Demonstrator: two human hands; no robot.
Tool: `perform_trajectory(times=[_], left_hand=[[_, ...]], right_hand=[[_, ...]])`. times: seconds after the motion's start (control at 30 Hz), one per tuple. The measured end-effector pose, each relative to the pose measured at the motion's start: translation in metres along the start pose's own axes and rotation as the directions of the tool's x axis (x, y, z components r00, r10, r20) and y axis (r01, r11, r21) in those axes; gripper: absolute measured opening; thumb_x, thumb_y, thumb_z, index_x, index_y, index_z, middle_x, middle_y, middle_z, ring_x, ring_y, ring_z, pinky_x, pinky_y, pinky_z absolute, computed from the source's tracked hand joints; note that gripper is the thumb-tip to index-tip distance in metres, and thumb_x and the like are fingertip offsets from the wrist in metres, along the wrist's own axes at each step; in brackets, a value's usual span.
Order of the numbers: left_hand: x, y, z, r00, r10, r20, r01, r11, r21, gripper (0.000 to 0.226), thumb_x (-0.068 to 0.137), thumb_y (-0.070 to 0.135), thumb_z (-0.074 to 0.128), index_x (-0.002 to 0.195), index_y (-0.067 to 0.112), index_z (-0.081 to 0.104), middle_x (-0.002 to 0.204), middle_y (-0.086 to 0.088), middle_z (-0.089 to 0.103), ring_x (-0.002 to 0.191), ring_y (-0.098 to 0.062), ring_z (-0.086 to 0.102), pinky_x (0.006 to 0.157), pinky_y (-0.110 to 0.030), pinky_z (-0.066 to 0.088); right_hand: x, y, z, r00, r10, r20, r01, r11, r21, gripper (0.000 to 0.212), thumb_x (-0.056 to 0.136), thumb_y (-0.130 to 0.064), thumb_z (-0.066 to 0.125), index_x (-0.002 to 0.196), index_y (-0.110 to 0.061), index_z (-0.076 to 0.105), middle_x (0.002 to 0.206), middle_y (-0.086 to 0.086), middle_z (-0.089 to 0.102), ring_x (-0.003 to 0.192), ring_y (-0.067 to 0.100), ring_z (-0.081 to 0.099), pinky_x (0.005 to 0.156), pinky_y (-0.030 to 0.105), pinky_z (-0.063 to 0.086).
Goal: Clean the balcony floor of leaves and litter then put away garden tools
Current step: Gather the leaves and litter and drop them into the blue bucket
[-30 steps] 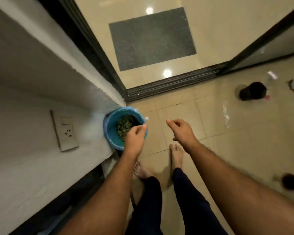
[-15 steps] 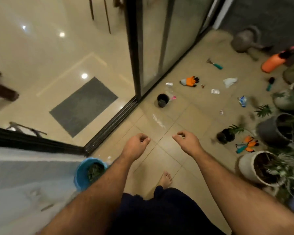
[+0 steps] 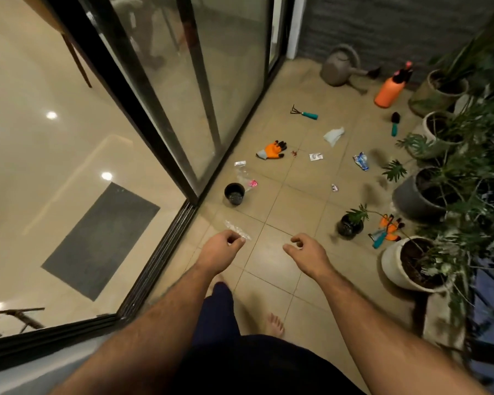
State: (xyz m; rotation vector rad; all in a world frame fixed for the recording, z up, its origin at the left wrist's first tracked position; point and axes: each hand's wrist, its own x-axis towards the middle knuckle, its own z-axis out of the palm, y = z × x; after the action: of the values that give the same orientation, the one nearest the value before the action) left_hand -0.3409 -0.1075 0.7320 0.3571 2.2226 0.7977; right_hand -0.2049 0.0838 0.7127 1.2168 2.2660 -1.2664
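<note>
A: Fingers on both my left hand (image 3: 222, 250) and right hand (image 3: 305, 251) are loosely curled, holding nothing.

B: Where's the mess?

A: Clear wrapper (image 3: 238, 230) just past my left fingers. Bare tiles beyond, then black pot (image 3: 234, 193) by the door track (image 3: 157, 260), orange glove (image 3: 272, 150) and hand rake (image 3: 304, 112) farther out, planters (image 3: 402, 266) lining the right edge.

Two bare hands (image 3: 221, 252). One grey watering can (image 3: 340, 67). One orange spray bottle (image 3: 389, 91). Two teal-handled hand tools (image 3: 304, 113). One orange work glove (image 3: 272, 150). Two small black plastic pots (image 3: 234, 193).
</note>
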Motion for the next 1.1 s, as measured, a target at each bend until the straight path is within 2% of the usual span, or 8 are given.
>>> perform_trajectory(times=[0.3,0.57,0.7,0.87,0.93,0.97,1.03,1.1], left_hand=[[0.142,-0.021,-0.047,0.991,-0.128,0.039,0.133,0.977,-0.168,0.034,0.092,0.031,0.068,0.122,0.015,0.064,0.113,0.001,0.066,0.108,-0.013,0.06,0.096,-0.028,0.046],[0.265,-0.064,-0.054,0.951,-0.284,0.124,0.303,0.935,-0.184,0.032,0.092,0.024,0.067,0.123,0.014,0.064,0.12,-0.003,0.067,0.109,-0.016,0.06,0.091,-0.026,0.045],[0.342,-0.099,-0.016,0.934,-0.34,0.11,0.355,0.915,-0.192,0.034,0.093,0.028,0.067,0.124,0.014,0.063,0.113,0.004,0.063,0.109,-0.014,0.058,0.094,-0.028,0.044],[0.426,-0.17,0.068,0.879,-0.471,0.07,0.475,0.859,-0.19,0.041,0.084,0.04,0.071,0.122,0.03,0.061,0.119,0.005,0.067,0.112,-0.019,0.06,0.102,-0.044,0.046],[0.453,-0.203,0.108,0.857,-0.515,0.028,0.515,0.851,-0.105,0.051,0.076,0.06,0.067,0.122,0.042,0.056,0.123,0.009,0.065,0.113,-0.018,0.058,0.101,-0.039,0.042],[0.465,-0.216,0.125,0.848,-0.529,0.022,0.53,0.846,-0.06,0.052,0.078,0.061,0.065,0.126,0.044,0.053,0.127,0.011,0.062,0.115,-0.018,0.057,0.098,-0.032,0.038],[0.491,-0.244,0.166,0.842,-0.538,0.026,0.539,0.84,-0.059,0.058,0.088,0.042,0.07,0.14,0.028,0.048,0.139,0.003,0.053,0.117,-0.02,0.056,0.093,-0.024,0.035],[0.513,-0.267,0.201,0.854,-0.52,-0.012,0.517,0.852,-0.082,0.068,0.087,0.036,0.073,0.145,0.018,0.043,0.147,-0.005,0.043,0.109,-0.023,0.061,0.093,-0.029,0.045]], right_hand=[[0.128,-0.086,0.02,0.995,0.056,0.078,-0.051,0.996,-0.069,0.04,0.089,-0.037,0.069,0.123,-0.017,0.063,0.127,0.009,0.062,0.111,0.021,0.06,0.086,0.025,0.042],[0.261,-0.137,0.067,0.985,0.103,0.14,-0.105,0.994,0.004,0.037,0.091,-0.037,0.068,0.122,-0.017,0.063,0.124,0.006,0.063,0.108,0.017,0.057,0.085,0.025,0.039],[0.341,-0.119,0.102,0.982,0.097,0.163,-0.096,0.995,-0.013,0.035,0.091,-0.034,0.068,0.121,-0.017,0.064,0.122,0.004,0.064,0.108,0.018,0.06,0.09,0.029,0.046],[0.442,-0.057,0.155,0.969,0.064,0.241,-0.04,0.994,-0.103,0.031,0.092,-0.032,0.067,0.119,-0.017,0.065,0.116,0.002,0.066,0.103,0.019,0.062,0.09,0.03,0.049],[0.479,-0.026,0.18,0.965,0.043,0.258,-0.013,0.993,-0.116,0.026,0.092,-0.031,0.067,0.115,-0.017,0.065,0.11,0.0,0.066,0.098,0.018,0.063,0.085,0.03,0.05],[0.495,-0.011,0.192,0.963,0.026,0.267,0.007,0.992,-0.124,0.024,0.092,-0.03,0.066,0.113,-0.017,0.066,0.106,-0.002,0.066,0.095,0.016,0.063,0.082,0.029,0.05],[0.532,0.024,0.221,0.963,-0.015,0.27,0.054,0.989,-0.139,0.022,0.093,-0.028,0.065,0.111,-0.016,0.066,0.1,-0.005,0.065,0.09,0.013,0.062,0.077,0.026,0.048],[0.565,0.057,0.249,0.964,-0.048,0.263,0.086,0.987,-0.135,0.02,0.093,-0.027,0.065,0.109,-0.014,0.068,0.098,-0.004,0.067,0.088,0.012,0.062,0.074,0.024,0.048]])
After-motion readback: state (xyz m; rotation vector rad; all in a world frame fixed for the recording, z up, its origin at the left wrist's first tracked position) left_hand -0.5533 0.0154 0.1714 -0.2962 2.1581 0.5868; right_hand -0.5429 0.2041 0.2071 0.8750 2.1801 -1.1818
